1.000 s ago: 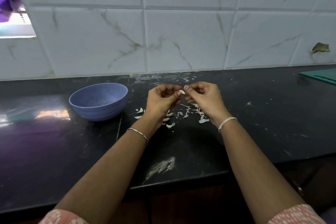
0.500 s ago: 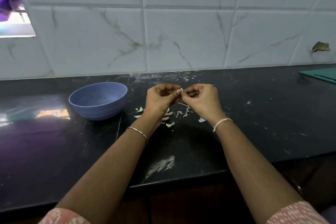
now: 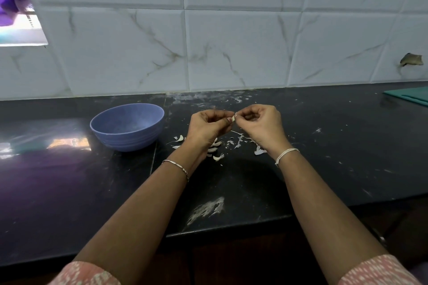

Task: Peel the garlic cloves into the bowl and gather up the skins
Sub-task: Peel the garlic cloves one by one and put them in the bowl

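R hand (image 3: 261, 125) fingertips have closed onto the garlic clove (image 3: 233, 118) since 1 s ago; L hand (image 3: 206, 126) barely moved.
Clove is held in the air betw. both hands, each pinching it w/ thumb & forefinger, other fingers curled. Below, loose cloves (image 3: 217, 157) & skins (image 3: 238, 142) lie scattered on the black counter (image 3: 324, 169). Blue bowl (image 3: 129, 140) stands near L hand, not touching. Teal item (image 3: 412, 97) sits at far R edge.

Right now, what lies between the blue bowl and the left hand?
In the head view, a few pale garlic pieces lie on the dark counter there.
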